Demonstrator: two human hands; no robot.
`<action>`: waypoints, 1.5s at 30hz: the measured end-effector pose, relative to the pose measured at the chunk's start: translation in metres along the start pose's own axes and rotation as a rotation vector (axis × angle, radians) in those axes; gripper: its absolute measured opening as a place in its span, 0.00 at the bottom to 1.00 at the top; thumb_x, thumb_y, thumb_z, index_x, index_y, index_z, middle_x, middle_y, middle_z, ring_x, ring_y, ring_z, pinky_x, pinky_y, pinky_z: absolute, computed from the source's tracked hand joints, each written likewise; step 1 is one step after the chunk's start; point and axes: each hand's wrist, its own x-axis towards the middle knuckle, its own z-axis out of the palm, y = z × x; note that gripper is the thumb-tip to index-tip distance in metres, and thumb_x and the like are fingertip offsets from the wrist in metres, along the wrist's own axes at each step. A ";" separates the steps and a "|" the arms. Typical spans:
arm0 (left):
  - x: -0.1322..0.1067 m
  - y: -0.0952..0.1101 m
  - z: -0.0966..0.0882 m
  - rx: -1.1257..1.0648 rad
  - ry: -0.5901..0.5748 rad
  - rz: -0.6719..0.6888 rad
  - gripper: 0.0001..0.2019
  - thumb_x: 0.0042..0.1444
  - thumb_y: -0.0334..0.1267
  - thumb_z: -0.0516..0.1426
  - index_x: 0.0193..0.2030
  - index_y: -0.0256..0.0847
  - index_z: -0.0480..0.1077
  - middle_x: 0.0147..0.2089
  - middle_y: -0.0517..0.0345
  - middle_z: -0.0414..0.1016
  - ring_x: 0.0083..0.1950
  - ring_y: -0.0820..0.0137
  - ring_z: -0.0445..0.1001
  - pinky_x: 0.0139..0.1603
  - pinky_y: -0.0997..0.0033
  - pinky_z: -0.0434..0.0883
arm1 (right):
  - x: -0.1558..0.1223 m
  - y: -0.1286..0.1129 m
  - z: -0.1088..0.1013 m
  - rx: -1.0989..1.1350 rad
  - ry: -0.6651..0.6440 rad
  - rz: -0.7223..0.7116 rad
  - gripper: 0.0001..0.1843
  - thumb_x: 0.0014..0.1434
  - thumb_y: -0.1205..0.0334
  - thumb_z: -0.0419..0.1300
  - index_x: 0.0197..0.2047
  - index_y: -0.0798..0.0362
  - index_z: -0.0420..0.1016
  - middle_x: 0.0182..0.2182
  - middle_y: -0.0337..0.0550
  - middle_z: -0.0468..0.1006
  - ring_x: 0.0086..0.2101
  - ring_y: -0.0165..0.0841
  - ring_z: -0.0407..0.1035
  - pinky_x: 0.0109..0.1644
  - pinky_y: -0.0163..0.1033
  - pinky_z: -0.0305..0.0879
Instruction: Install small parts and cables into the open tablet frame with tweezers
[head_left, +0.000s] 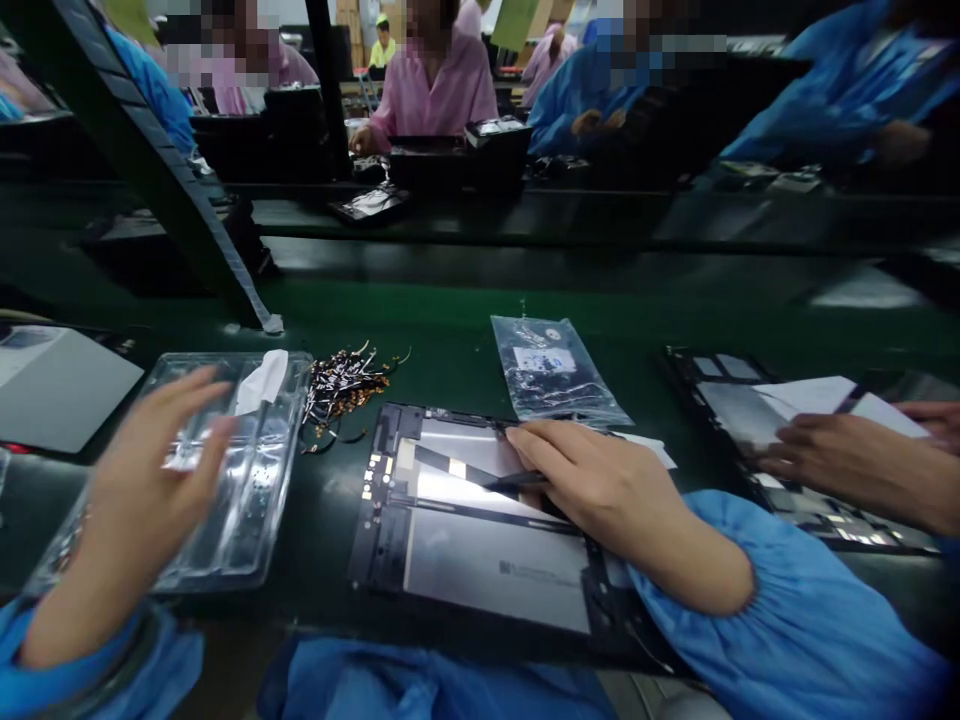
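Observation:
My left hand point(154, 490), smeared by motion, is over a clear plastic tray point(259, 540) with its fingers apart and nothing visible in them. My right hand point(607, 490) grips black tweezers point(517, 482), their tip pointing left over an opened tablet housing point(495, 570). Large silver panels fill the housing, with a dark strip point(435, 462) between them near the tweezers' tip. A white scrap of paper point(262, 382) lies on the tray's far corner. Beside the tray is a heap of short black cables point(345, 385) with gold-coloured ends.
Behind the housing lies a clear plastic bag point(555, 370) with a label. At right, another person's hands point(862, 465) work over a second opened tablet point(720, 400). A white box point(64, 385) stands at far left, near a slanted post point(180, 190). Several people sit across the bench.

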 end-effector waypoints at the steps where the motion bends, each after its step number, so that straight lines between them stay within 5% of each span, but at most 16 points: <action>1: 0.017 0.008 0.007 0.042 -0.017 0.039 0.14 0.65 0.38 0.46 0.55 0.44 0.63 0.61 0.57 0.63 0.64 0.59 0.60 0.58 0.52 0.64 | 0.000 0.000 0.000 0.000 0.001 0.004 0.12 0.61 0.73 0.49 0.43 0.63 0.72 0.36 0.51 0.77 0.32 0.36 0.71 0.29 0.37 0.64; 6: 0.089 0.051 0.059 -0.070 -0.427 0.418 0.09 0.64 0.36 0.49 0.46 0.37 0.66 0.57 0.45 0.69 0.63 0.63 0.63 0.57 0.60 0.68 | 0.001 -0.002 0.000 0.018 -0.009 0.012 0.13 0.60 0.74 0.47 0.41 0.61 0.72 0.36 0.49 0.77 0.29 0.34 0.70 0.27 0.37 0.62; 11: 0.106 0.064 0.088 -0.094 -0.449 0.580 0.08 0.64 0.34 0.48 0.43 0.35 0.66 0.57 0.46 0.70 0.58 0.61 0.66 0.54 0.59 0.68 | 0.004 -0.001 -0.001 0.041 0.014 0.018 0.13 0.62 0.73 0.47 0.41 0.62 0.73 0.34 0.50 0.77 0.29 0.33 0.70 0.27 0.37 0.60; 20: 0.104 0.061 0.092 0.015 -0.448 0.628 0.18 0.63 0.29 0.47 0.59 0.34 0.61 0.59 0.49 0.67 0.56 0.61 0.63 0.53 0.58 0.68 | -0.017 0.008 -0.016 0.146 -0.056 0.076 0.17 0.63 0.75 0.44 0.45 0.57 0.72 0.35 0.45 0.76 0.31 0.31 0.70 0.28 0.34 0.58; 28: 0.099 0.062 0.094 0.177 -0.381 0.716 0.19 0.61 0.26 0.49 0.59 0.33 0.62 0.60 0.50 0.68 0.57 0.60 0.64 0.51 0.58 0.69 | -0.025 0.009 -0.020 0.044 -0.024 0.071 0.18 0.63 0.77 0.43 0.45 0.58 0.72 0.36 0.46 0.77 0.32 0.31 0.69 0.32 0.34 0.58; 45: 0.096 0.063 0.093 0.177 -0.387 0.699 0.21 0.59 0.24 0.49 0.59 0.33 0.63 0.60 0.48 0.68 0.58 0.59 0.64 0.52 0.56 0.69 | -0.025 0.007 -0.016 0.045 -0.080 0.044 0.18 0.61 0.78 0.43 0.47 0.61 0.70 0.37 0.49 0.76 0.32 0.34 0.68 0.28 0.37 0.60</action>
